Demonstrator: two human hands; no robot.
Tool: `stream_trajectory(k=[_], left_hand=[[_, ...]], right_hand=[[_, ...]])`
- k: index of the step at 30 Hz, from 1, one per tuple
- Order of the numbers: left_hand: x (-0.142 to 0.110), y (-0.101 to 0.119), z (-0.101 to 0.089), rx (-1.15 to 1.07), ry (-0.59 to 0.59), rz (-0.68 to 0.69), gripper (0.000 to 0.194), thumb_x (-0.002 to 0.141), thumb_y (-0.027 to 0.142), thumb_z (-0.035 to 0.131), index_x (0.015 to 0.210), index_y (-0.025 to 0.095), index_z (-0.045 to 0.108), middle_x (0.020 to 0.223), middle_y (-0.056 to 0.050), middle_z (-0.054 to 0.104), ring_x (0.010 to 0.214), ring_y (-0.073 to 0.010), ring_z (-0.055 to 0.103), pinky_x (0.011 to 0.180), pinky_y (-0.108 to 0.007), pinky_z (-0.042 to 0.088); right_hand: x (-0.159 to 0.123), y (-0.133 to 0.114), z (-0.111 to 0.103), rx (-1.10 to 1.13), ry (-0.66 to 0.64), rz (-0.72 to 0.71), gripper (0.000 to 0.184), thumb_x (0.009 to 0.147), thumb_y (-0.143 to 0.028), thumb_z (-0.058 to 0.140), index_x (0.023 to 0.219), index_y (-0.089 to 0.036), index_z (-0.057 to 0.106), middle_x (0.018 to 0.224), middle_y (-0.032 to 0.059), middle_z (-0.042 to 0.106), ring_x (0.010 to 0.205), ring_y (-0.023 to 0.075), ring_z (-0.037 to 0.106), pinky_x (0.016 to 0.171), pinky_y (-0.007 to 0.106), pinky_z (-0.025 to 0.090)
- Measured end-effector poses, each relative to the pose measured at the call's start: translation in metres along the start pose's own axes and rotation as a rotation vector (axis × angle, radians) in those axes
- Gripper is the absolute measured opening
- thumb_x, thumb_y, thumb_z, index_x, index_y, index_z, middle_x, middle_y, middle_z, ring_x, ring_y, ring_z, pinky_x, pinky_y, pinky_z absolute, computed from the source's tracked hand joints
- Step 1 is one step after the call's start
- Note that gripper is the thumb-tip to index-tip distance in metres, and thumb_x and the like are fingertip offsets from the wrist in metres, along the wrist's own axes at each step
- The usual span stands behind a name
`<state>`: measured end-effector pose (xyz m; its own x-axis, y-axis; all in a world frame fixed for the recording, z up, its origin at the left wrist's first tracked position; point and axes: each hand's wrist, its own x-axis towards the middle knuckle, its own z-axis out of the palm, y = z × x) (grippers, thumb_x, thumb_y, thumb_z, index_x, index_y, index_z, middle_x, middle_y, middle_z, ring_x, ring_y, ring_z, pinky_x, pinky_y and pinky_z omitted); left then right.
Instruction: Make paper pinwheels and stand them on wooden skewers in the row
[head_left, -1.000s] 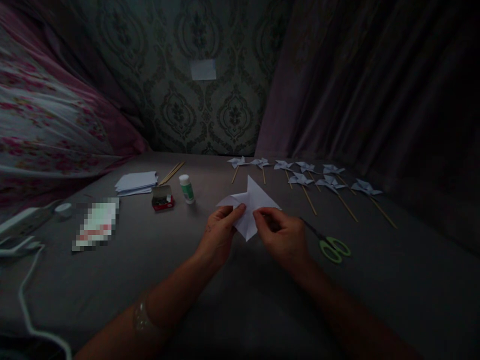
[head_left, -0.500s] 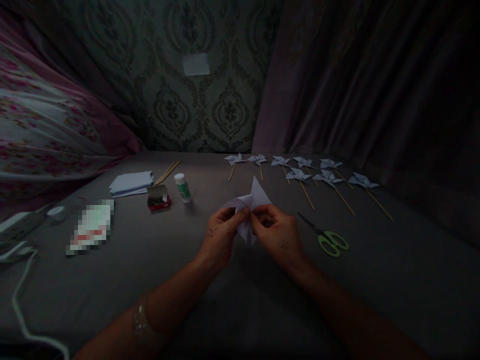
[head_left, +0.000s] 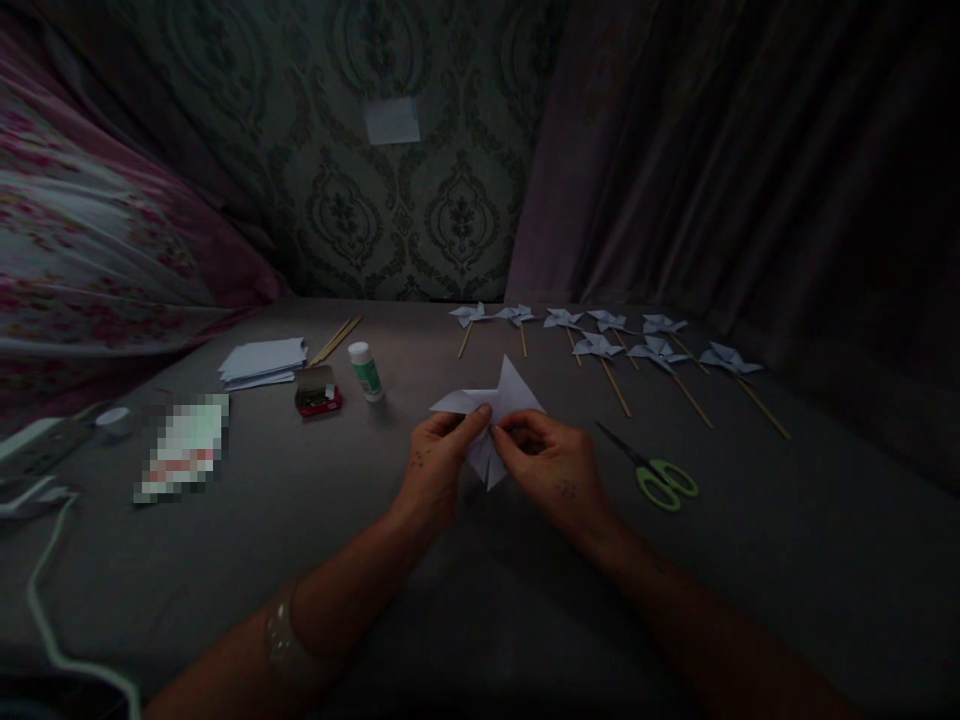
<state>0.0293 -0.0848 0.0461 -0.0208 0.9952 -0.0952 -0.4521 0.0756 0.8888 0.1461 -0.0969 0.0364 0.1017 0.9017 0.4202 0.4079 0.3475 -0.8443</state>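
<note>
A white paper pinwheel (head_left: 514, 388), with pointed blades and no stick in sight, is held up over the middle of the table. My left hand (head_left: 442, 448) pinches it near the centre, thumb on top. From the other side, my right hand (head_left: 556, 460) has its fingertips closed on the paper close to the centre; whether a small pin is between them I cannot tell. Green-handled scissors (head_left: 664, 482) lie just right of my right hand. Ahead and to the left stand a glue stick (head_left: 366, 372) and a small open red box (head_left: 318, 396) with tiny dark items inside.
Several finished pinwheels on sticks (head_left: 660, 352) lie at the back right of the grey table. At the back left are a stack of white paper (head_left: 262, 362) and wooden sticks (head_left: 337, 340). A power strip (head_left: 45, 450) with a white cable (head_left: 45, 620) occupies the left edge.
The left blade of the pinwheel, curled toward the centre before, now spreads out flatter to the left. My right fingertips have shifted slightly left and down on the paper.
</note>
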Motion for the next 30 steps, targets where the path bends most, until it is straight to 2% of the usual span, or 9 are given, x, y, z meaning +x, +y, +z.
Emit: stream_trajectory(k=[6, 20, 30], left_hand=[[-0.0008, 0.0017, 0.0020, -0.054, 0.002, -0.033, 0.024, 0.054, 0.026, 0.083, 0.068, 0.012, 0.071, 0.066, -0.003, 0.068, 0.060, -0.0126, 0.062, 0.061, -0.024, 0.049], [0.0012, -0.0017, -0.0004, -0.077, -0.018, -0.074, 0.022, 0.056, 0.025, 0.082, 0.068, 0.010, 0.071, 0.067, -0.005, 0.068, 0.059, -0.0113, 0.059, 0.055, -0.022, 0.044], [0.0008, -0.0030, -0.0014, -0.010, -0.075, -0.024, 0.019, 0.057, 0.026, 0.081, 0.066, 0.013, 0.071, 0.064, -0.002, 0.067, 0.056, -0.0091, 0.057, 0.058, -0.021, 0.043]], right_hand=[[0.0015, 0.0005, -0.0015, 0.017, 0.008, 0.013, 0.015, 0.077, -0.032, 0.063, 0.076, -0.019, 0.069, 0.061, 0.0002, 0.067, 0.051, 0.0120, 0.061, 0.046, 0.020, 0.044], [0.0027, -0.0017, -0.0024, 0.013, 0.027, 0.028, 0.014, 0.077, -0.031, 0.063, 0.074, -0.018, 0.068, 0.059, -0.0001, 0.064, 0.051, 0.0118, 0.059, 0.047, 0.021, 0.043], [0.0067, -0.0038, -0.0045, 0.076, 0.020, 0.158, 0.017, 0.072, -0.033, 0.063, 0.070, -0.017, 0.066, 0.052, -0.0008, 0.060, 0.046, 0.0117, 0.055, 0.043, 0.021, 0.039]])
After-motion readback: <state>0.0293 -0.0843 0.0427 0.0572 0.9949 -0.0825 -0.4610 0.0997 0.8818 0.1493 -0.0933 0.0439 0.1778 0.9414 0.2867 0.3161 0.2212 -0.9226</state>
